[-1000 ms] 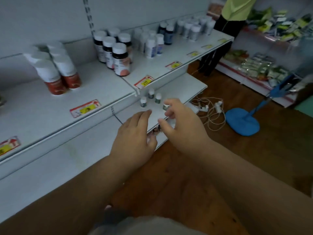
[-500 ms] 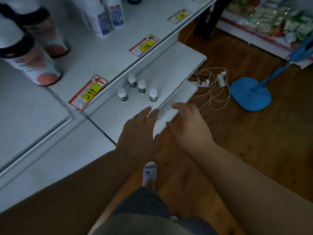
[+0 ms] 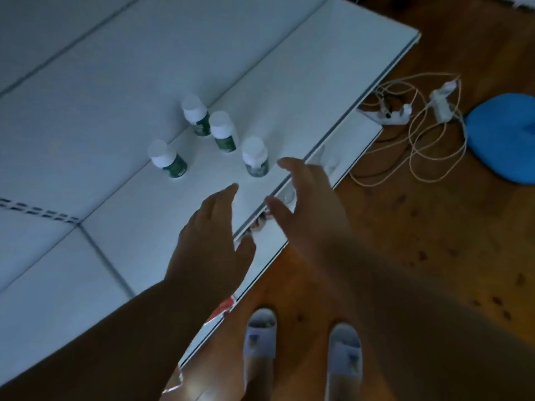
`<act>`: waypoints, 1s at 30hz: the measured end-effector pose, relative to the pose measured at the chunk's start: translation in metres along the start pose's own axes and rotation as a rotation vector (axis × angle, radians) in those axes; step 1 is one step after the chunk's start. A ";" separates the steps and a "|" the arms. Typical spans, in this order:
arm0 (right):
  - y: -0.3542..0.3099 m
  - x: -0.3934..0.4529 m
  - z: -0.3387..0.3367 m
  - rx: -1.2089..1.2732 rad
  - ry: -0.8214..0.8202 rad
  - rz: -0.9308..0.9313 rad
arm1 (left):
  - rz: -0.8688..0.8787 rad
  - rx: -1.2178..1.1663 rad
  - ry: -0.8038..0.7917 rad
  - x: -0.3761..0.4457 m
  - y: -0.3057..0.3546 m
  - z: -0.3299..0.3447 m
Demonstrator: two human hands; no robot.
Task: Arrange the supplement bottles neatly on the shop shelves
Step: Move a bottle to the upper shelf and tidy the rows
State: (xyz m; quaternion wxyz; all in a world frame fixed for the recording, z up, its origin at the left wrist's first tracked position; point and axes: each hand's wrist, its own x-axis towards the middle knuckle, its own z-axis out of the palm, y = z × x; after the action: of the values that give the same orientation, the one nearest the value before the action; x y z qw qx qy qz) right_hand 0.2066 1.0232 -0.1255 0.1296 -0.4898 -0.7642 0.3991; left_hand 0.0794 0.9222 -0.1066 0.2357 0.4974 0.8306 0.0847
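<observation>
The fingers (image 3: 228, 191) of the left hand (image 3: 210, 241) were found extended and held loosely together, thumb set apart toward three o'clock; nothing was gripped. The fingers (image 3: 292, 166) of the right hand (image 3: 315, 215) were likewise found straight and slightly spread, the thumb angled toward nine o'clock, with nothing held. Both hands were observed above the front edge of the lower shelf (image 3: 304, 91), the left over the shelf surface, the right over its lip. Whether either hand touched the shelf could not be determined.

Four small supplement bottles with white caps and green labels were recorded upright on the lower shelf, at roughly twelve o'clock from the hands. The nearest bottle (image 3: 255, 157) stood just beside the right fingertips, at about nine o'clock from them, with a small gap visible. A second bottle (image 3: 223, 131) stood at eleven o'clock from the nearest, and a third bottle (image 3: 197, 114) just behind that, close against it. The fourth bottle (image 3: 168, 159) stood apart at nine o'clock from the nearest.

A price tag (image 3: 224, 306) was noted on the shelf edge near the left forearm. Two slippered feet (image 3: 344, 351) were seen on the wooden floor (image 3: 419, 241) at six o'clock. A tangled white cable with adaptors (image 3: 417, 117) and a blue object (image 3: 503, 137) lay on the floor at two o'clock.
</observation>
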 end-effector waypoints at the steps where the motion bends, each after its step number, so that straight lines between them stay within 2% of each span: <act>1: 0.008 0.019 0.008 0.005 -0.015 -0.014 | -0.019 0.001 0.019 0.018 -0.004 0.009; 6: 0.049 0.123 0.030 -0.037 0.101 -0.167 | 0.024 -0.019 0.140 0.114 0.007 0.044; 12: 0.079 0.157 0.085 0.034 0.059 -0.240 | 0.012 -0.022 0.154 0.131 -0.024 0.083; 16: 0.076 0.169 0.091 0.064 0.015 -0.243 | 0.005 -0.068 0.170 0.134 -0.031 0.089; 18: 0.069 0.171 0.082 0.158 0.000 -0.207 | 0.009 -0.125 0.192 0.136 -0.027 0.080; 23: 0.039 0.114 0.051 0.737 -0.169 0.029 | -0.054 -0.304 0.208 0.092 -0.017 0.057; 26: 0.028 0.074 0.008 0.859 -0.221 0.073 | -0.086 -0.438 0.188 0.048 0.020 0.039; 30: -0.005 0.033 -0.067 0.931 -0.231 0.004 | -0.106 -0.508 0.227 -0.012 0.084 0.000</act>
State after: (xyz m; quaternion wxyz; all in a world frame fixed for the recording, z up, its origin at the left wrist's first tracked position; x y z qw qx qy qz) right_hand 0.2265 1.0820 -0.0847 0.2487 -0.3336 -0.5127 0.7510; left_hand 0.1499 0.9526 -0.0713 0.2622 0.3656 0.8286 0.3331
